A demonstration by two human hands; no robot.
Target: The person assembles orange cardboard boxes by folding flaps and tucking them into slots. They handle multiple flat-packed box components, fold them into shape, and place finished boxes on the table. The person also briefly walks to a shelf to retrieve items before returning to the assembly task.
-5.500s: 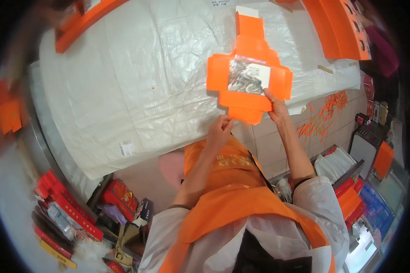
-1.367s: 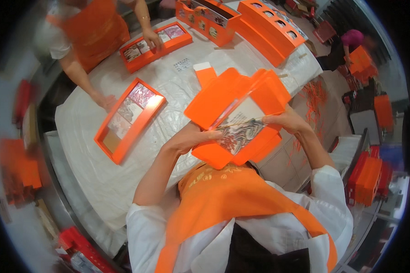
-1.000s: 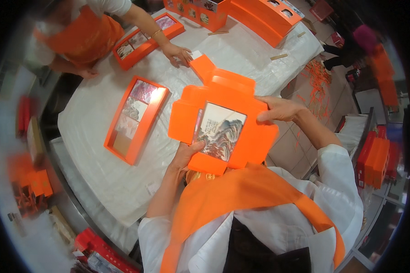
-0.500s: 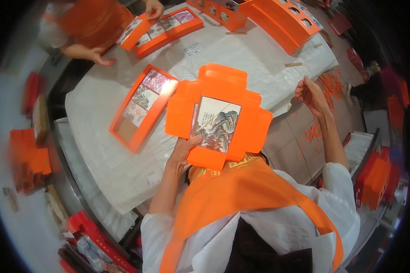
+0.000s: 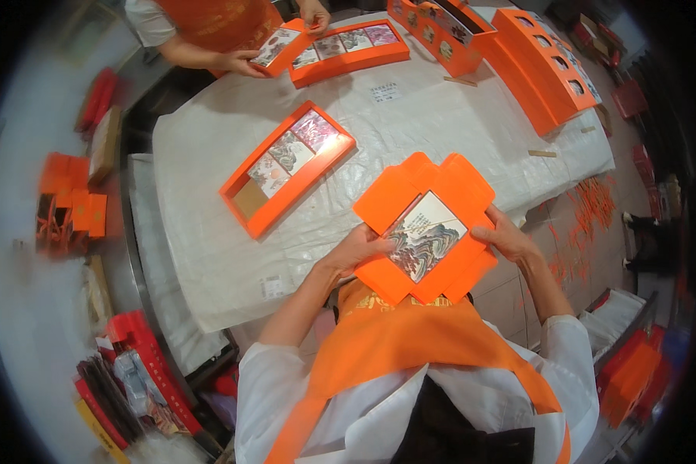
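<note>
An unfolded orange box blank (image 5: 427,172) with flaps spread out is held up in front of my apron. In its middle sits a square card (image 5: 429,236) printed with a mountain landscape. My left hand (image 5: 365,249) grips the blank's left side, thumb on the card's edge. On the opposite side my right hand (image 5: 508,233) grips the blank, thumb on top and fingers behind it. Beyond my left hand, an orange tray box (image 5: 256,226) lies on the table, with three picture panels in a row and one brown bare compartment.
Across the white-covered table (image 5: 201,178), another person's hands (image 5: 243,63) hold an orange piece above a long orange box (image 5: 355,68). Tall orange boxes (image 5: 533,93) with round windows stand at the far right. Orange scraps (image 5: 593,207) litter the tiled floor. Small wooden sticks (image 5: 542,153) lie near the table's edge.
My right hand has come in from the right and taken hold of the blank, which has turned and shifted right. The other person's left-side hand now holds the orange piece too. My view has shifted.
</note>
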